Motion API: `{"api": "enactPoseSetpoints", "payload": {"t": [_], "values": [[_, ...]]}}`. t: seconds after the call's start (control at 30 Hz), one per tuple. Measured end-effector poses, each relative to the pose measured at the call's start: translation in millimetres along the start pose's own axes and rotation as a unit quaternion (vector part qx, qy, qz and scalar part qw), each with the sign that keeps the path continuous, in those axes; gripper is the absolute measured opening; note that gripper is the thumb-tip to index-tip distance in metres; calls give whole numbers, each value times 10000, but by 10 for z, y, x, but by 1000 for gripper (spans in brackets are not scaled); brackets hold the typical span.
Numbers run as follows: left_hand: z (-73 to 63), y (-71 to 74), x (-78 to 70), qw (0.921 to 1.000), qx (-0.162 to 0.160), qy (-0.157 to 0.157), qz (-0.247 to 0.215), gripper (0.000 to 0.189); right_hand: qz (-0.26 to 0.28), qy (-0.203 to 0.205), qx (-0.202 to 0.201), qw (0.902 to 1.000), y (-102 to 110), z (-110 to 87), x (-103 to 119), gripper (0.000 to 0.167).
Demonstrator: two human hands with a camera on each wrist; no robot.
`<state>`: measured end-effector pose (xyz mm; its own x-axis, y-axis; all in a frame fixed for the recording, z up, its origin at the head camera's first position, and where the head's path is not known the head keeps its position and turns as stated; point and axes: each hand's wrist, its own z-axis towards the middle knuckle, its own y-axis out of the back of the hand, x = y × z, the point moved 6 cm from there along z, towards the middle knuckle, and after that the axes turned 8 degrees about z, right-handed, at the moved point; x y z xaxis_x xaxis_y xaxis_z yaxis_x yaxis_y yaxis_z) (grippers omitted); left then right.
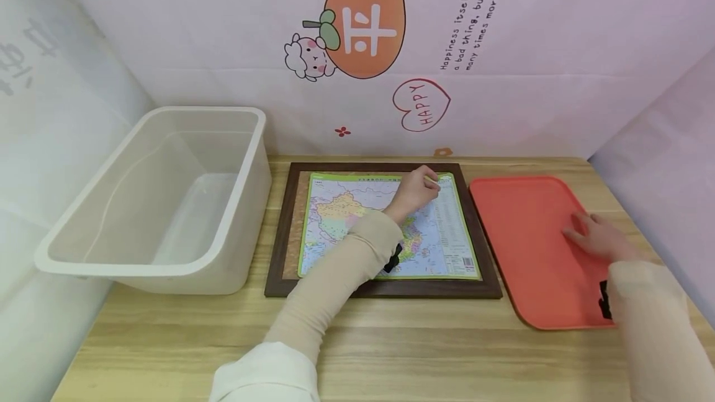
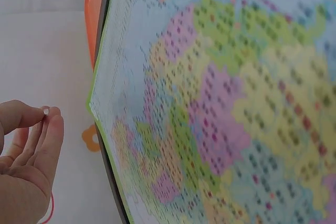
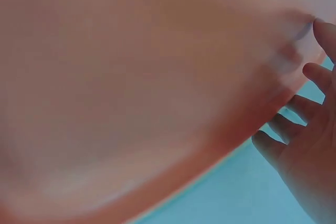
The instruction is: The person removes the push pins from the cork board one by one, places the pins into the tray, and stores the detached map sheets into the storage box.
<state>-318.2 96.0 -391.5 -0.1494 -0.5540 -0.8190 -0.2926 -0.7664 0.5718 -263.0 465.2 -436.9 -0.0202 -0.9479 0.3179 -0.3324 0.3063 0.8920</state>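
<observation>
Your left hand (image 1: 414, 191) is nearly closed, thumb and fingertips pinching one tiny white piece (image 2: 46, 112) above the far right corner of the map (image 1: 436, 228). Your right hand (image 1: 600, 237) is loosely spread at the right edge of the tray (image 1: 525, 234), with nothing visible in its grasp; whether it touches the rim, you cannot tell.

The piece looks light and hard, easy to drop; a pinch on its sides should suit it. The map, beneath your left hand and forearm, looks thin, flexible and somewhat slick, likely to crease, so best taken by its edges. It lies on a dark-framed board (image 1: 436, 290).

Count two hands, one piece in the fingers, one map, one board, one red tray under your right hand, and one white tub (image 1: 251, 222) left of your left hand, all on one bench (image 1: 391, 346).
</observation>
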Motion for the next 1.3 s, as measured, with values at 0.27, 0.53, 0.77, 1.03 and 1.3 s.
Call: {"api": "enactPoseSetpoints", "payload": {"t": [0.27,0.53,0.77,1.03,1.3], "values": [[0,-155,-76,10000,-25,-39,-3,21,344,36,-4,9994,-78,1,-46,78],[-25,-349,-114,9996,212,15,-181,20,551,58,178,9983,-125,-19,-53,78],[-81,-524,-155,9964,525,7,-660,23,527,75,83,9985,-126,-16,-63,76],[-179,-698,-215,9927,896,-71,-805,26,352,67,-3,9994,-153,-26,-88,76],[-296,-857,-281,9881,1243,-190,-890,31,207,250,-1,9995,-175,-1,-93,79]]}}
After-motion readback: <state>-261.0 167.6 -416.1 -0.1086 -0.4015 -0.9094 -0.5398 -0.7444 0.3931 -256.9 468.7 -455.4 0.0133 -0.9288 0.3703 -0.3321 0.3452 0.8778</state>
